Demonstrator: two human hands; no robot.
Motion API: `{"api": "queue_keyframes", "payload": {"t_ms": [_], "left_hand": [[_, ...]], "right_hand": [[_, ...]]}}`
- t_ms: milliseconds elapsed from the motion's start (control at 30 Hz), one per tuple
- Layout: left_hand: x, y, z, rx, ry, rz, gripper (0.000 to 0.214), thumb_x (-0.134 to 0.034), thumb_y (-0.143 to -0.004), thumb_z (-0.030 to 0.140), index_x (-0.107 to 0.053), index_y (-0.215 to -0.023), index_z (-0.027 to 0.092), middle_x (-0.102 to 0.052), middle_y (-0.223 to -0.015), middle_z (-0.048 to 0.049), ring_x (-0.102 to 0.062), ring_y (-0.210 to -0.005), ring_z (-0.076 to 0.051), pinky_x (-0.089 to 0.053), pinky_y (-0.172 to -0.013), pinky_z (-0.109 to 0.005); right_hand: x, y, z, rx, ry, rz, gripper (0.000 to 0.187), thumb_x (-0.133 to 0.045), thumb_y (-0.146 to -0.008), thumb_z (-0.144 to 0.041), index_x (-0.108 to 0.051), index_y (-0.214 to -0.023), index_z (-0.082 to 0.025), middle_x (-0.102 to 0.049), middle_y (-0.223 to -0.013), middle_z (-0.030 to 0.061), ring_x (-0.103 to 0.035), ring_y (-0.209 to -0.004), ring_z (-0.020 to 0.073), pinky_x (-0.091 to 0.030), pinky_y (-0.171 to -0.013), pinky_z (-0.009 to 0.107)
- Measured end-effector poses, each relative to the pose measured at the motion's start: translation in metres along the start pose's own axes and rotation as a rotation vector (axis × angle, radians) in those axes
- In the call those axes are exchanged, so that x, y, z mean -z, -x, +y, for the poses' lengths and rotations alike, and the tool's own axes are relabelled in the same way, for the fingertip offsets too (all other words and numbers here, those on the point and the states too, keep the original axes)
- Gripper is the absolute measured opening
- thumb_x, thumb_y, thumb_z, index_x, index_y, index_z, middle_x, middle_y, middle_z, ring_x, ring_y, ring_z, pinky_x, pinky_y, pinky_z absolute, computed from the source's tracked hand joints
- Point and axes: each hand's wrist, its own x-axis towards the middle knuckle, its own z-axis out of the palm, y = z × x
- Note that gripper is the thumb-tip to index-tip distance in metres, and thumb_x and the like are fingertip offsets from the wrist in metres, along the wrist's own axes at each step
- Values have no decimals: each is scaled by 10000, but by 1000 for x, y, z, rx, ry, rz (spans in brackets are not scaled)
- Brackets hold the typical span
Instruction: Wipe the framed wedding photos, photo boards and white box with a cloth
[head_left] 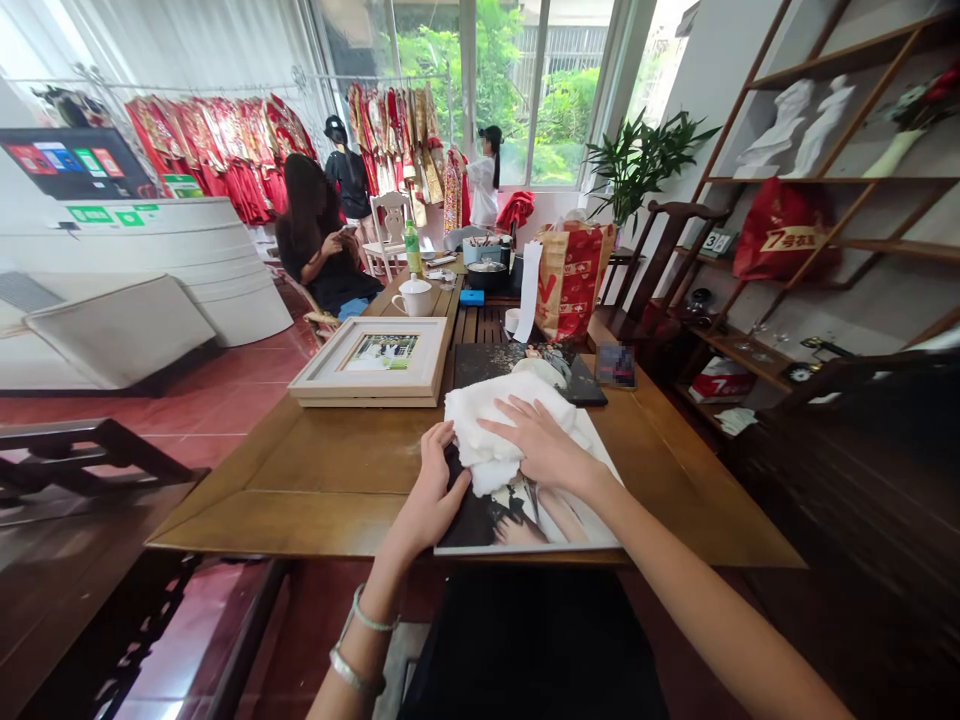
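Observation:
A photo panel [559,535] with a glossy printed picture lies flat at the table's near edge. On its upper part rests a bunched white cloth [487,415], which covers much of the picture. My right hand [544,445] presses down on the cloth from above, fingers spread and stretched out. At the panel's left edge is my left hand [437,490], its thumb over the surface and its curled fingers along the side, close to the cloth. Just behind the cloth lies a dark panel [480,365] with a floral picture, partly covered.
A framed photo [375,360] lies left on the wooden table [300,490]. Behind are a lidded white cup [415,295], a red paper bag [574,280] and a blue box [472,298]. A person [319,230] sits at the left side; two others stand by garment racks.

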Motion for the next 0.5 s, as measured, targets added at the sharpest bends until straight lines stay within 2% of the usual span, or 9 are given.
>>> {"api": "queue_keyframes", "payload": {"t_ms": [67, 233, 333, 400, 500], "left_hand": [[0, 0, 0, -6, -9, -10, 561, -436, -882, 174, -179, -1380, 193, -223, -1402, -152, -207, -1376, -282, -188, -1144, -523], [3, 1, 1, 16, -17, -37, 544, -402, -874, 134, -219, -1381, 205, -265, -1411, -138, -225, -1372, -266, -169, -1148, -516], [4, 1, 2, 35, 9, -44, 540, -412, -881, 158, -226, -1386, 206, -260, -1428, -137, -227, -1376, -264, -177, -1148, -504], [4, 1, 3, 44, 22, -58, 532, -406, -892, 176, -224, -1392, 201, -250, -1438, -140, -224, -1379, -259, -176, -1149, -497], [4, 1, 3, 51, 17, -60, 520, -401, -904, 198, -226, -1394, 192, -252, -1436, -145, -221, -1382, -258, -170, -1152, -494]], "right_hand": [[-2, 17, -11, -27, 22, -6, 864, -482, -654, 41, -336, -1440, -285, -248, -1539, 124, -153, -1417, 325, -175, -1098, 556], [-9, 71, -53, -157, 69, -30, 865, -535, -646, 21, -336, -1445, -245, -274, -1521, 173, -208, -1391, 385, -196, -1093, 571], [-14, 95, -75, -176, 64, -38, 846, -573, -656, -21, -340, -1445, -219, -282, -1511, 197, -208, -1384, 410, -201, -1096, 571], [-16, 98, -78, -161, 33, -25, 835, -587, -656, -56, -350, -1439, -221, -284, -1513, 189, -200, -1391, 397, -197, -1107, 552], [-13, 82, -65, -175, -2, 4, 803, -574, -661, -76, -375, -1426, -218, -292, -1510, 184, -189, -1399, 375, -184, -1118, 532]]}}
